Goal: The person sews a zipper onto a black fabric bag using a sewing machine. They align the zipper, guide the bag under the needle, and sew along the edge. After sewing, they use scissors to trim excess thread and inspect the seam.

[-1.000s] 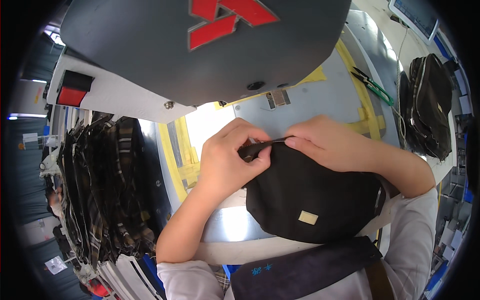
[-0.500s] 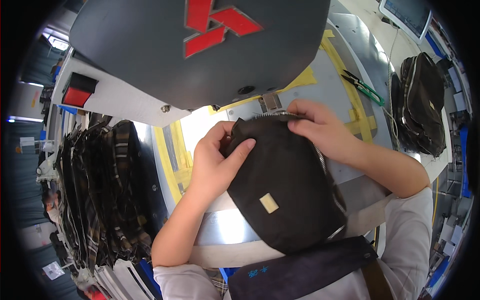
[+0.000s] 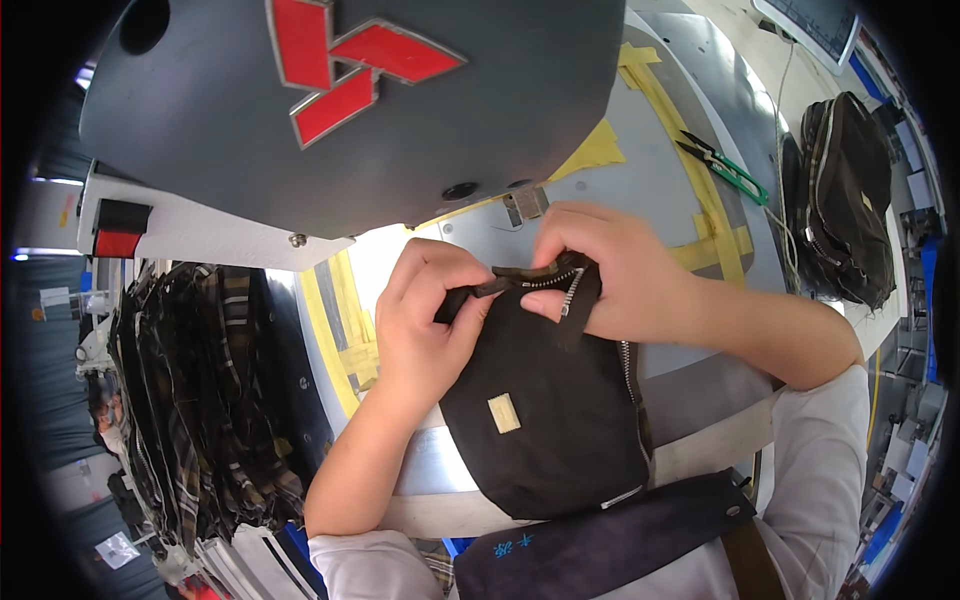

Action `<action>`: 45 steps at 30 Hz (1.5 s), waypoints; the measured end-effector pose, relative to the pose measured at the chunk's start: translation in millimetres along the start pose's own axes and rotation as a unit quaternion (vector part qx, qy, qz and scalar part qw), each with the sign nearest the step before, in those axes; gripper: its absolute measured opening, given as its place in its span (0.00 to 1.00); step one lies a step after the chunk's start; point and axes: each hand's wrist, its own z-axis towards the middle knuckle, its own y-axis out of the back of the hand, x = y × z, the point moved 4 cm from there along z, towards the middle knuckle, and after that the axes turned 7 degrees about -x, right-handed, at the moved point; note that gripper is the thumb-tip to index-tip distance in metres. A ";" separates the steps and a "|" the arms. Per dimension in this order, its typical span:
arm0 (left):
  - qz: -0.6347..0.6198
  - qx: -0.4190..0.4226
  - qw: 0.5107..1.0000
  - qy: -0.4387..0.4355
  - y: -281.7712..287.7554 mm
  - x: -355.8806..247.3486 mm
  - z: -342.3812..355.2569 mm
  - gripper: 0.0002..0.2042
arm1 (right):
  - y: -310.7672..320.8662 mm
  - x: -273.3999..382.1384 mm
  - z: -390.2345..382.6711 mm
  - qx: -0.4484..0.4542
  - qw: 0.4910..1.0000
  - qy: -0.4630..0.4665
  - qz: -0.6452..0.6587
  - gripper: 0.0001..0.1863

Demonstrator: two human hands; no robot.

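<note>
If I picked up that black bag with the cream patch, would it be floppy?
Probably floppy, since the black bag bends at its top between the left hand and right hand. It likely won't roll, because it looks broad and flattish. The metal zipper along its side may stiffen that edge.

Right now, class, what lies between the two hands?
In the head view, the zippered edge of the dark bag spans from left hand to right hand.

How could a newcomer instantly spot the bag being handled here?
Find the large dark-grey machine head with red shapes up top. Below it, the person's left hand and right hand pinch a dark fabric bag with a small cream rectangular patch. Unlike the dark zippered bag at far right, this one is held.
</note>
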 end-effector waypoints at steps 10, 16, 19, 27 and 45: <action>0.110 0.027 0.971 -0.210 -5.5 -14.5 -2.5 0.14 | 0.4 -0.5 3.3 0.044 0.994 -0.088 0.054 0.07; 0.064 0.010 0.984 -0.165 -3.0 -17.4 -5.4 0.14 | 3.1 9.3 -0.8 0.029 0.998 -0.019 0.048 0.07; 0.080 0.017 0.969 -0.234 -1.9 -19.2 -5.3 0.13 | -3.9 -2.4 0.2 0.066 0.982 -0.137 0.115 0.08; -0.054 0.079 0.992 -0.085 -3.8 -2.4 0.0 0.14 | -0.5 -0.1 0.2 0.114 0.992 0.050 0.028 0.09; 0.019 0.052 0.987 -0.153 -6.3 -18.1 -5.6 0.14 | -9.2 -4.3 -2.8 0.097 0.981 -0.152 0.075 0.10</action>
